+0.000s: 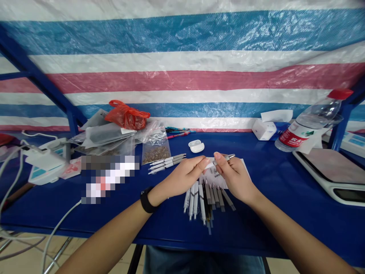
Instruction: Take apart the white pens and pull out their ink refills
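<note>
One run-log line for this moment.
left hand + right hand: both pinching slim white-and-grey pen | nearby: white-and-silver pens | blue tabletop

Right of the white earbud case (196, 147), you can pass over the worktop (270, 165) as far as the bottle (293, 133) and scale (336, 167). Left of it, three pens (167, 164) and a bag of brown bits (156, 153) block you; nearer you, a cluster of pens (202, 201) does.

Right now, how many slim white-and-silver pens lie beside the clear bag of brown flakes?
3 visible side by side: farthest pen, middle pen, nearest pen; the left hand may hide more.
</note>
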`<state>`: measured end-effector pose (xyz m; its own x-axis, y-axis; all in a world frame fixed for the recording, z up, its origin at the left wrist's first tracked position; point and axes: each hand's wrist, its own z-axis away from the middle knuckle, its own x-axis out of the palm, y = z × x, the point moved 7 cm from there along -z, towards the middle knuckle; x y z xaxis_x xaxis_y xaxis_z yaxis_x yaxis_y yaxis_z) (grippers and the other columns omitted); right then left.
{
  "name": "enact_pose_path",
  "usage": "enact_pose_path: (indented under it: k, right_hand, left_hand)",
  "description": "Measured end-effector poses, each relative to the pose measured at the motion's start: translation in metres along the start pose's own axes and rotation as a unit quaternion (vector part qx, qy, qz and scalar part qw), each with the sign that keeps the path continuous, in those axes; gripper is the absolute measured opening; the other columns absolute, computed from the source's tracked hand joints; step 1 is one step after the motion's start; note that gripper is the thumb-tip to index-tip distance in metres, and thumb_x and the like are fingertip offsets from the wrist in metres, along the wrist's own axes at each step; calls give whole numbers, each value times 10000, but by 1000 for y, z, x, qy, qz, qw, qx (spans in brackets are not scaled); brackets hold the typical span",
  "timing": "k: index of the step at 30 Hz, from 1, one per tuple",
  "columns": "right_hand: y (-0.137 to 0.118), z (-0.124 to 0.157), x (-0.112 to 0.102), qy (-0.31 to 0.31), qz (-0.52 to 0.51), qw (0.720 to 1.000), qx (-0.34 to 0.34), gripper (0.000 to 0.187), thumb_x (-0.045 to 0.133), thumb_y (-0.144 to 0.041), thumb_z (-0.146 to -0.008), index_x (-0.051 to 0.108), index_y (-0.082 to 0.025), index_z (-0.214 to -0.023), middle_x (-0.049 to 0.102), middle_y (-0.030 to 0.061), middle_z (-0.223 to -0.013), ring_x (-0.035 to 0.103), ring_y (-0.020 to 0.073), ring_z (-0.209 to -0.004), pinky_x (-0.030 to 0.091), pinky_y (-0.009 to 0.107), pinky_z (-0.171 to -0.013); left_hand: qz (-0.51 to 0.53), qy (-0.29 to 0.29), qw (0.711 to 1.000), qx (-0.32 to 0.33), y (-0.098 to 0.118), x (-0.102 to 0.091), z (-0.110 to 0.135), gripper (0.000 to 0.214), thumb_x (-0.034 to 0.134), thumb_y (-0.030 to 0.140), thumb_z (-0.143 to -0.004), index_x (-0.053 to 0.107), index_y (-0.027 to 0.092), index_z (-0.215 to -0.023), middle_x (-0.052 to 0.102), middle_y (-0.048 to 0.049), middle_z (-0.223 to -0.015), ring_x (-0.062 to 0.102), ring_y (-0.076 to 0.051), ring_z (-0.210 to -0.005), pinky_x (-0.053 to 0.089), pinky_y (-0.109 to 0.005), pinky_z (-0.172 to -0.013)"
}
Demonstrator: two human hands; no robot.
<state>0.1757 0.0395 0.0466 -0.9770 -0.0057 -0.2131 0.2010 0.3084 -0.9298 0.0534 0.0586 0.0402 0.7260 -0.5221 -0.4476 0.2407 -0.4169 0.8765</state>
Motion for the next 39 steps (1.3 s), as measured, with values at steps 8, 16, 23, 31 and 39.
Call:
enact_pose_path:
  k: [8,16,23,31,39]
  right_hand:
    - [-15,4,1,-39,25,997,-66,607,429,-616,-1019,309,-225,-570,323,-42,-583,285,102,-501,267,273,-470]
    - [-14,2,-6,-3,54,996,-67,632,467,-637,-989,375,-215,-527,411,-24,-546,336,104,-472,297,274,-468]
    - [29,-2,-26,145,-7,986,79,698,511,-778,-892,211,-260,-533,181,-71,-494,177,91,-453,165,289,-414]
    - [24,-2,-24,83,-46,993,63,672,536,-753,-902,212,-259,-582,161,-73,-560,158,99,-503,155,289,-448]
    - [13,2,-26,49,-47,997,19,628,535,-667,-960,237,-240,-609,199,-55,-588,179,118,-549,191,299,-498]
  left_hand:
    - [289,-148,940,-105,-6,17,5,453,435,578,-1021,456,201,-771,221,121,-486,152,-54,-394,172,-205,-419]
    - [303,-149,935,-104,-12,26,3,484,434,641,-996,507,196,-820,225,115,-502,150,-67,-404,196,-225,-441]
    - [-37,65,997,-13,-13,5,-4,473,384,566,-1012,365,214,-697,337,58,-587,351,-113,-543,261,-257,-541]
    - [343,-129,924,-109,-18,31,0,547,471,626,-992,345,212,-658,218,102,-485,138,-61,-407,168,-222,-439]
    - [493,-261,799,-223,-3,46,16,539,321,531,-1060,356,199,-636,123,94,-438,61,-81,-381,146,-205,-411]
